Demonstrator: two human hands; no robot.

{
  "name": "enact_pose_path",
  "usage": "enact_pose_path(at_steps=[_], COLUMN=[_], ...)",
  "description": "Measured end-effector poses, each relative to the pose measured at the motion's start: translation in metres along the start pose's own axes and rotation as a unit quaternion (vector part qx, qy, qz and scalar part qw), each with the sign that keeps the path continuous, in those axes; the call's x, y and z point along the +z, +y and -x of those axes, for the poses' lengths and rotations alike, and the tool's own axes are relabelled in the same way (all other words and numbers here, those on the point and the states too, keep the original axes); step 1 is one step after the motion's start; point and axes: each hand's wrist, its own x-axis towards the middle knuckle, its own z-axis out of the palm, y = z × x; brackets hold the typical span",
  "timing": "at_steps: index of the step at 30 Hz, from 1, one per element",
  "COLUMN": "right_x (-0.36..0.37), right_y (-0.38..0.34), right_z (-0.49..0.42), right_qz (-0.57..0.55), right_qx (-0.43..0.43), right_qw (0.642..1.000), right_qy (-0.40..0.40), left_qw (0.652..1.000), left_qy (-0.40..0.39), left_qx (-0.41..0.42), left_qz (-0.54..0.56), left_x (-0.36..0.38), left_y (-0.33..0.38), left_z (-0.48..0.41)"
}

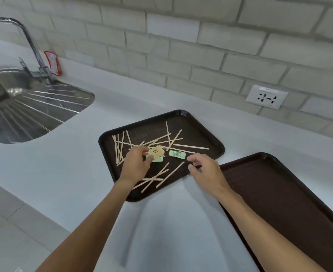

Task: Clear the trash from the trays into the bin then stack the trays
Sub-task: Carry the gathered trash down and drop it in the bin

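Observation:
A dark brown tray lies on the white counter, strewn with several wooden stir sticks and small packets. My left hand pinches a tan packet above a green packet that is partly hidden under it. Another green packet lies flat just to the right. My right hand hovers over the tray's near right edge, fingers loosely curled and holding nothing. A second brown tray with nothing on it sits to the right, partly out of frame.
A steel sink with drainboard and a tap are at the left. A red-edged packet leans on the brick wall behind the tap. A wall socket is at the back right. No bin is in view.

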Motion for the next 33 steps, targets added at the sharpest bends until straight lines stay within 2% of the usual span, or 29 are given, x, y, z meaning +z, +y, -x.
enact_pose_path(at_steps=[7, 11, 16, 19, 22, 27, 33], right_x=[0.029, 0.041, 0.048, 0.047, 0.04, 0.013, -0.039], right_y=[0.002, 0.005, 0.008, 0.007, 0.007, 0.011, 0.018], right_z=[-0.068, -0.086, -0.092, -0.088, -0.078, -0.052, 0.006], right_qz=[0.053, 0.114, 0.126, 0.121, 0.081, -0.028, -0.115], right_qx=[0.042, 0.059, 0.092, 0.092, 0.076, 0.075, 0.067], right_qw=[0.998, 0.991, 0.988, 0.988, 0.994, 0.995, 0.98], right_qy=[-0.018, -0.038, -0.022, -0.024, 0.003, 0.064, 0.145], left_qw=[0.998, 0.996, 0.998, 0.998, 0.994, 0.99, 0.98], left_qy=[-0.033, -0.026, -0.012, -0.003, 0.008, 0.026, -0.053], left_qx=[-0.049, -0.053, -0.056, -0.062, -0.07, -0.047, 0.004], left_qz=[-0.037, -0.063, -0.04, 0.013, 0.081, 0.128, 0.192], left_x=[0.019, 0.028, 0.029, 0.028, 0.021, 0.01, 0.028], left_y=[-0.009, -0.01, -0.007, -0.006, 0.003, 0.023, 0.063], left_z=[-0.033, -0.038, -0.036, -0.034, -0.029, -0.016, 0.008])
